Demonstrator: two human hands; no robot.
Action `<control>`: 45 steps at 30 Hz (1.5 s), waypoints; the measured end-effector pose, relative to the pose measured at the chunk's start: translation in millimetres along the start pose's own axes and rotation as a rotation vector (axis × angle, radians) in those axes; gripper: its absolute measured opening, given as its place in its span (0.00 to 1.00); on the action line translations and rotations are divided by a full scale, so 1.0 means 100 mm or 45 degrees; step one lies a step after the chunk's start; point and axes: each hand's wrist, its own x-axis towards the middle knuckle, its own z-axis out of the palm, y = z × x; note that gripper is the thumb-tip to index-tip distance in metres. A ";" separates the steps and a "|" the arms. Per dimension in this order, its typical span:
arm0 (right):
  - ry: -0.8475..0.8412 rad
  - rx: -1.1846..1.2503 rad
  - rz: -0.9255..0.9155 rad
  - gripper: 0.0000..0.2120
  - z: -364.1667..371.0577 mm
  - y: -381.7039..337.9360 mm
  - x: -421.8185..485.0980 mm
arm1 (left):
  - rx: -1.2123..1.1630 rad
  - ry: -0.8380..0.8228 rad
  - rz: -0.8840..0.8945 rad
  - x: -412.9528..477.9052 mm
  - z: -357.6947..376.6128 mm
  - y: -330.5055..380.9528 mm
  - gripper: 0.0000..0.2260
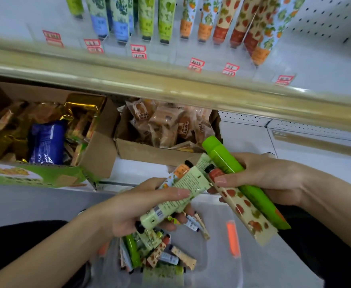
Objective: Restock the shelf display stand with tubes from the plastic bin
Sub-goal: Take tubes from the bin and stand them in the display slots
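Both full! Left hand [133, 206] grips a pale green tube [193, 180]; right hand [264, 175] clutches a bright green tube [224, 161] and a strawberry tube [245, 213], with the plastic bin [212, 267] directly beneath. On the reach to the display stand [170, 57] above, the strawberry tube could slip.

Tubes [149, 254] jumbled in plastic bin [218, 267].
Held above: pale green tube [176, 196], strawberry tube [245, 213], bright green tube [243, 177] (all capped).
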 end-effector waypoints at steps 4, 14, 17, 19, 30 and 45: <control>0.233 0.339 -0.053 0.14 0.14 0.07 0.11 | -0.244 0.248 0.038 -0.02 -0.05 -0.07 0.20; 0.346 0.865 0.028 0.19 0.47 0.16 0.37 | -0.519 0.528 0.100 0.07 0.08 -0.22 0.15; 0.317 0.876 -0.061 0.23 0.52 0.14 0.42 | -0.428 0.483 0.115 0.06 0.12 -0.23 0.15; 0.322 0.852 -0.112 0.22 0.55 0.12 0.44 | -0.405 0.470 0.131 0.06 0.14 -0.21 0.16; 0.326 0.666 -0.178 0.17 0.61 0.07 0.53 | -0.443 0.269 0.173 0.08 0.07 -0.18 0.18; 0.137 0.553 -0.264 0.22 0.38 -0.19 0.05 | -0.068 0.405 0.498 -0.08 0.14 0.25 0.21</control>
